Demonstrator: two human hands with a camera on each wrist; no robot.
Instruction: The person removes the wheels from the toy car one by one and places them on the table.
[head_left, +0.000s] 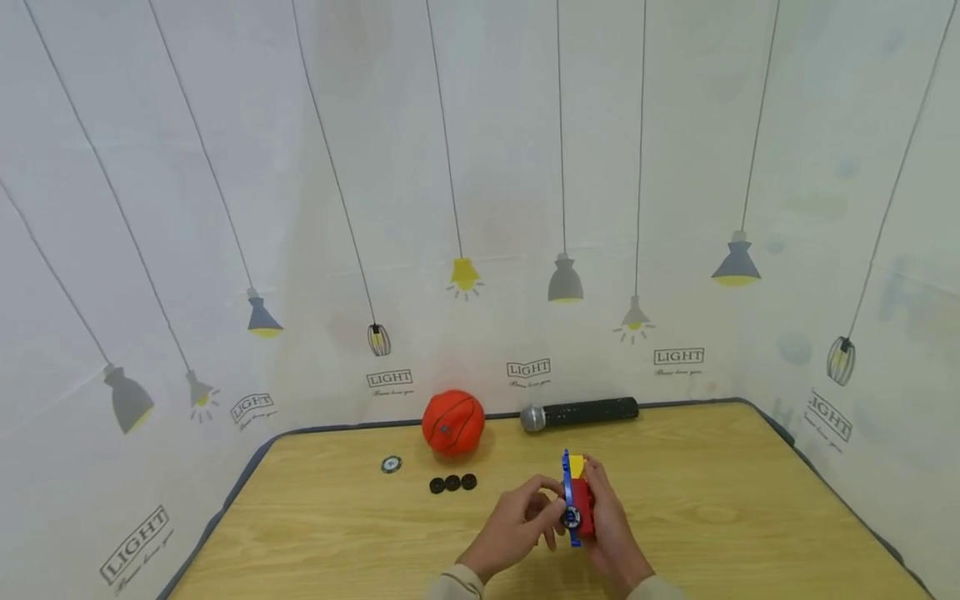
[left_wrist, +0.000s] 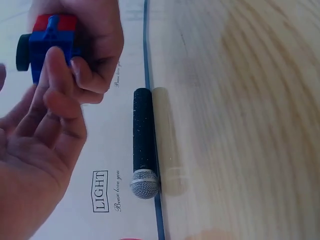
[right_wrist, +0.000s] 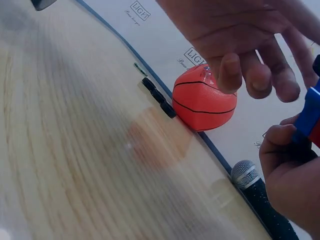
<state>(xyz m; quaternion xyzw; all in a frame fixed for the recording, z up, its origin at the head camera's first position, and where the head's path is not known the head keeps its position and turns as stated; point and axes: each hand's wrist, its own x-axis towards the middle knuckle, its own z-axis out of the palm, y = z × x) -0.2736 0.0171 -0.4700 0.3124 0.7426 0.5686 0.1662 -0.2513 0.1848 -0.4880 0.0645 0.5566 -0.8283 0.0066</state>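
Observation:
A toy car point(head_left: 582, 508) with a red body, blue base and yellow part is turned on its side, a black wheel point(head_left: 572, 517) on the side facing left. My right hand point(head_left: 611, 525) grips it from the right, fingers curled round the body. From the left, my left hand point(head_left: 521, 525) reaches toward it with loosely bent fingers. In the left wrist view, a left fingertip point(left_wrist: 56, 56) overlaps the blue base point(left_wrist: 47, 47); whether it presses there I cannot tell. The right wrist view shows only an edge of the car point(right_wrist: 311, 112).
Three black wheels point(head_left: 453, 482) lie in a row on the wooden table point(head_left: 322, 533). Behind them sits a red ball point(head_left: 453, 422), with a round chip point(head_left: 392, 464) to the left. A black microphone point(head_left: 588, 413) lies along the back edge, before a lamp-printed white curtain point(head_left: 510, 192).

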